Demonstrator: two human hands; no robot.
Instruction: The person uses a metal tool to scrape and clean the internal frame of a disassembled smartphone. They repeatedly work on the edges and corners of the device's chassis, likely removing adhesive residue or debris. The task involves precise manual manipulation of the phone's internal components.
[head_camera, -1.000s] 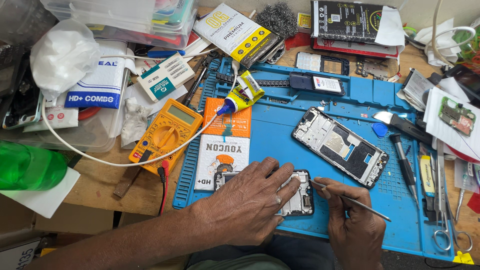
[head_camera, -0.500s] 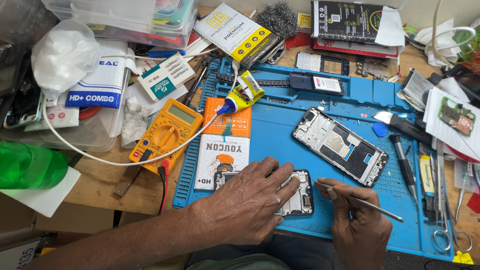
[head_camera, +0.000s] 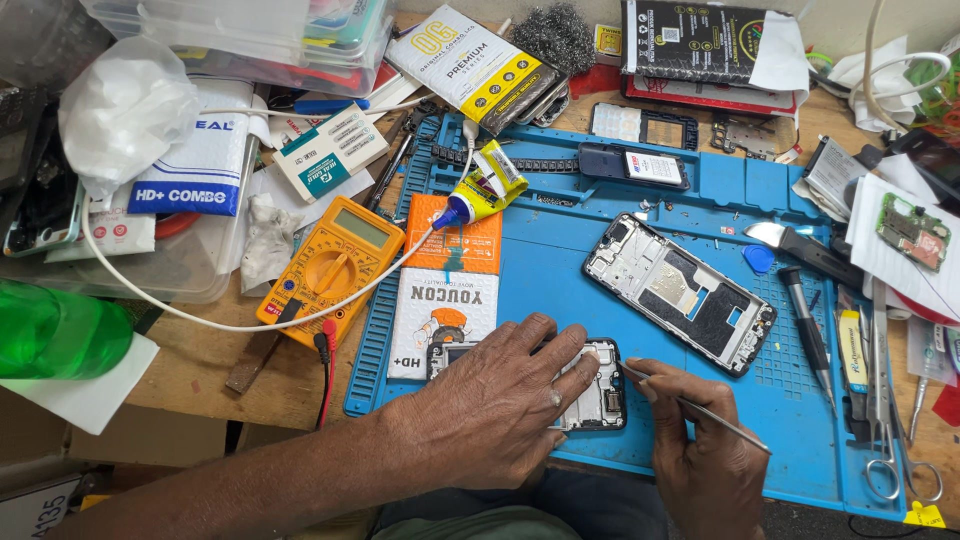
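My left hand (head_camera: 490, 405) lies flat over a small opened phone body (head_camera: 598, 396) on the blue work mat (head_camera: 560, 270), pressing it down near the mat's front edge. My right hand (head_camera: 705, 455) grips thin metal tweezers (head_camera: 695, 405), whose tip touches the right edge of that phone body. A larger bare phone frame (head_camera: 680, 292) lies diagonally on the mat just beyond the hands.
A yellow multimeter (head_camera: 332, 268) with a white cable sits left of the mat. A glue tube (head_camera: 485, 195) and an orange-white packet (head_camera: 450, 290) lie on the mat. Screwdrivers (head_camera: 805, 325), scissors (head_camera: 885, 400) and a green circuit board (head_camera: 912, 230) crowd the right side; a green bottle (head_camera: 55, 335) lies far left.
The tweezers' tip has shifted slightly against the phone body's edge; both hands otherwise stay in place.
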